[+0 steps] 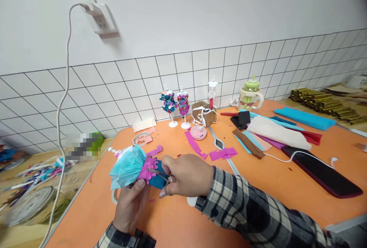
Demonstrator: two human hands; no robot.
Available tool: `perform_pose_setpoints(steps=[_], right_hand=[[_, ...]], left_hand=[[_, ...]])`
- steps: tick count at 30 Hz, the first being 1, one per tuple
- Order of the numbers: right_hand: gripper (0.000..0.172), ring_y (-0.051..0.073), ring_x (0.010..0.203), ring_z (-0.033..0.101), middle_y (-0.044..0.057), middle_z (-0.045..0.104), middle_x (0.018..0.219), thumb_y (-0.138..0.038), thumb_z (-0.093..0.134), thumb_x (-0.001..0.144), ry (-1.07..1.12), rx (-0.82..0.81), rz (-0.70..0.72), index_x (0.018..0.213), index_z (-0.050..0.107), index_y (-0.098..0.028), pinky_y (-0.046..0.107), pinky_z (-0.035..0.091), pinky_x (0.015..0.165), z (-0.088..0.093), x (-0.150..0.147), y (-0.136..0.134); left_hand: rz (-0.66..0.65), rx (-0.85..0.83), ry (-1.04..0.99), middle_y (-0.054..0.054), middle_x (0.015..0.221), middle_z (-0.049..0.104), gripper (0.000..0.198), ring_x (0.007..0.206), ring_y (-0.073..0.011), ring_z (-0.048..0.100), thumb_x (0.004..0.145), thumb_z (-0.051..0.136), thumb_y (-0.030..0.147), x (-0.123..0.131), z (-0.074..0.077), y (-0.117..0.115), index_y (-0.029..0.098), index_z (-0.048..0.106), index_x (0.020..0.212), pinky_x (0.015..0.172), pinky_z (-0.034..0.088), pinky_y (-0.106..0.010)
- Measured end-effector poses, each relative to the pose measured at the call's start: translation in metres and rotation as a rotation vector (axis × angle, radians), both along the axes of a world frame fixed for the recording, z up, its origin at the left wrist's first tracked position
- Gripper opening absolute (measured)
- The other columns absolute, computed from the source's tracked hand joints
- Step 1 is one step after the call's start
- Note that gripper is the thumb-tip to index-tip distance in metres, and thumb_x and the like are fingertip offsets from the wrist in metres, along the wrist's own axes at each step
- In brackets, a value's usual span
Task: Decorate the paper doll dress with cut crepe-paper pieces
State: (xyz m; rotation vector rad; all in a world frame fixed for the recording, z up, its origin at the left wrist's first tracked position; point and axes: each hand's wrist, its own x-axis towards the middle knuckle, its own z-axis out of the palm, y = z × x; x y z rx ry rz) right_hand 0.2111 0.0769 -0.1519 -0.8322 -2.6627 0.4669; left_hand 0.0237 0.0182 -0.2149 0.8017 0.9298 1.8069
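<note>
My left hand is closed around a small dress-form mannequin lying on its side, its white top pointing left. Light blue crepe paper flares around it, with a gathered pink crepe frill and a dark blue band further right. In my right hand is a pair of scissors, fingers wrapped round the handles. The blades lie over the pink frill; whether they are cutting into it I cannot tell. Pink crepe strips lie on the table behind.
Two decorated mini mannequins stand near the wall beside a brown box. A pink dish sits in front. Rightward are folded crepe paper, a phone with a white cable, and a green-lidded cup. A power cord hangs left.
</note>
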Motion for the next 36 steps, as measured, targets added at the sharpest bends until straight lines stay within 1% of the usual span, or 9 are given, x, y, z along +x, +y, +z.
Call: perform_pose_setpoints(steps=[4, 10, 12, 17, 19, 22, 27, 31, 36], right_hand=[[0.039, 0.016, 0.064, 0.058, -0.002, 0.063, 0.071, -0.055, 0.063, 0.080, 0.012, 0.037, 0.019, 0.094, 0.047, -0.022, 0.026, 0.016, 0.049, -0.0016, 0.0002, 0.0013], [0.056, 0.017, 0.060, 0.057, -0.002, 0.063, 0.071, -0.068, 0.065, 0.068, 0.041, -0.006, -0.011, 0.094, 0.045, -0.023, 0.024, 0.017, 0.048, -0.0034, -0.0014, -0.0010], [0.055, 0.017, 0.061, 0.057, -0.002, 0.063, 0.072, -0.067, 0.065, 0.069, 0.034, -0.007, -0.004, 0.094, 0.045, -0.023, 0.024, 0.017, 0.049, -0.0035, -0.0018, -0.0009], [0.042, 0.016, 0.063, 0.057, -0.002, 0.063, 0.071, -0.057, 0.064, 0.078, 0.018, 0.005, 0.019, 0.094, 0.046, -0.022, 0.025, 0.016, 0.049, -0.0016, -0.0012, 0.0001], [0.043, 0.017, 0.063, 0.057, -0.002, 0.063, 0.071, -0.058, 0.064, 0.077, 0.027, -0.001, 0.015, 0.095, 0.046, -0.022, 0.025, 0.016, 0.049, -0.0012, -0.0011, -0.0003], [0.051, 0.017, 0.061, 0.057, -0.002, 0.063, 0.072, -0.063, 0.065, 0.072, 0.040, -0.010, 0.007, 0.095, 0.046, -0.022, 0.025, 0.017, 0.048, -0.0017, -0.0017, -0.0009], [0.039, 0.017, 0.060, 0.056, -0.002, 0.062, 0.069, -0.055, 0.062, 0.080, 0.026, 0.036, 0.007, 0.093, 0.047, -0.022, 0.026, 0.015, 0.049, -0.0016, -0.0020, -0.0007], [0.046, 0.017, 0.061, 0.056, -0.002, 0.063, 0.070, -0.059, 0.066, 0.074, 0.048, 0.009, 0.000, 0.093, 0.046, -0.022, 0.025, 0.016, 0.048, -0.0006, -0.0016, -0.0012], [0.036, 0.016, 0.059, 0.056, -0.002, 0.062, 0.068, -0.052, 0.062, 0.081, 0.036, 0.054, 0.008, 0.093, 0.047, -0.022, 0.026, 0.014, 0.047, -0.0021, -0.0020, -0.0005]], left_hand=[[-0.003, 0.019, -0.004, -0.006, 0.101, 0.071, 0.044, 0.099, -0.0282, 0.064, 0.062, 0.083, 0.026, -0.0007, -0.0001, -0.0005, 0.025, 0.068, 0.103, 0.078, 0.056, -0.037], [-0.013, 0.015, 0.002, -0.005, 0.098, 0.071, 0.040, 0.089, -0.0249, 0.066, 0.063, 0.083, 0.027, -0.0016, -0.0022, -0.0010, 0.024, 0.069, 0.100, 0.072, 0.057, -0.033], [-0.019, 0.016, 0.006, -0.006, 0.097, 0.071, 0.039, 0.089, -0.0249, 0.066, 0.063, 0.083, 0.027, -0.0013, -0.0026, -0.0004, 0.024, 0.069, 0.099, 0.072, 0.057, -0.033], [-0.018, 0.029, -0.003, -0.005, 0.097, 0.071, 0.041, 0.089, -0.0237, 0.066, 0.062, 0.084, 0.027, -0.0014, -0.0030, 0.0017, 0.024, 0.068, 0.100, 0.072, 0.057, -0.032], [-0.013, 0.026, -0.009, -0.005, 0.098, 0.071, 0.041, 0.087, -0.0226, 0.066, 0.062, 0.084, 0.026, -0.0013, -0.0029, 0.0021, 0.024, 0.068, 0.100, 0.072, 0.057, -0.033], [-0.013, 0.013, -0.011, -0.005, 0.099, 0.071, 0.041, 0.084, -0.0216, 0.066, 0.062, 0.084, 0.026, -0.0014, -0.0030, 0.0017, 0.024, 0.068, 0.100, 0.071, 0.058, -0.032], [-0.020, 0.027, -0.021, -0.004, 0.099, 0.071, 0.042, 0.085, -0.0208, 0.066, 0.062, 0.084, 0.024, -0.0032, -0.0058, 0.0005, 0.024, 0.068, 0.101, 0.070, 0.058, -0.030], [-0.033, 0.025, -0.038, -0.003, 0.102, 0.071, 0.042, 0.086, -0.0208, 0.066, 0.063, 0.083, 0.023, -0.0036, -0.0078, 0.0020, 0.025, 0.067, 0.102, 0.074, 0.057, -0.032], [-0.024, 0.029, -0.033, -0.002, 0.103, 0.071, 0.043, 0.086, -0.0202, 0.066, 0.062, 0.084, 0.023, -0.0032, -0.0072, 0.0018, 0.026, 0.067, 0.102, 0.073, 0.057, -0.030]])
